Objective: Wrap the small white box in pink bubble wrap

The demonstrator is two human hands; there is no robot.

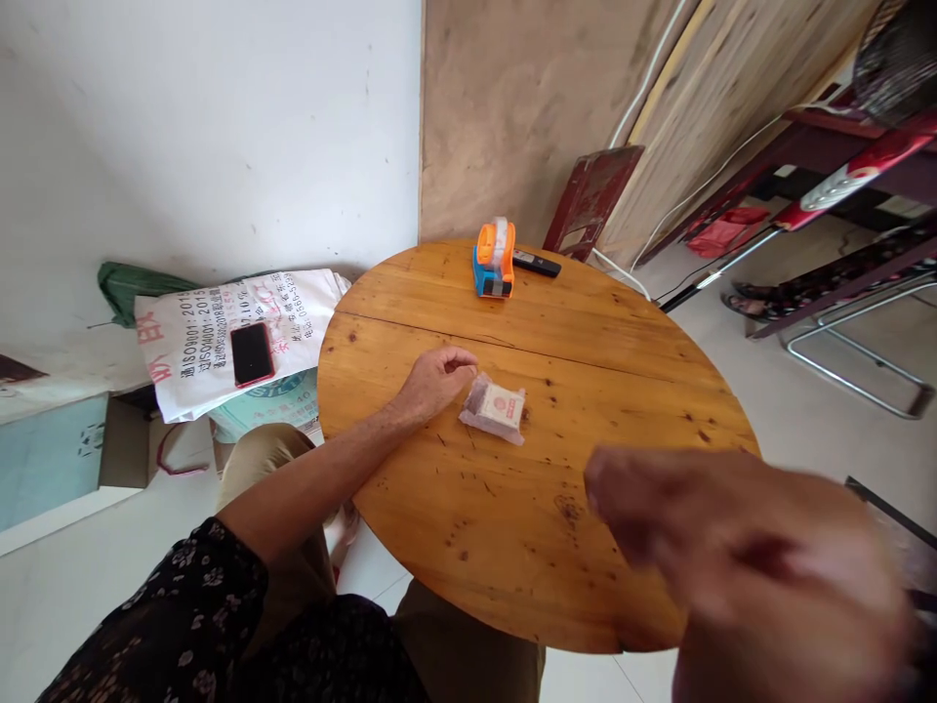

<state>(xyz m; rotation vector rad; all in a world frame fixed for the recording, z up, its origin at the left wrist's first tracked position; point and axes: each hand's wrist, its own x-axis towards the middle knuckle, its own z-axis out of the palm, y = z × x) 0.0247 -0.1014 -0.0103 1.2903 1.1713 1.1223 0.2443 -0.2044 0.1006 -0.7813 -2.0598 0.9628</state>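
Note:
On the round wooden table [410, 469] lies a small box wrapped in clear bubble wrap [502, 405], its pale top bearing red print. My left hand [439, 379] rests on the tabletop just left of this packet. Its fingers are curled in, close to the wrap's upper left corner, and no object shows in them. My right hand [761, 547] is raised close to the camera over the table's right side. Motion smears its fingers, so whether it holds anything cannot be made out.
An orange and blue tape dispenser [495, 259] stands at the table's far edge beside a black-handled tool [538, 264]. A phone [253, 353] lies on white printed sacks [176, 366] at the left. Behind the table are a dark red chair [596, 195] and a wall [220, 127].

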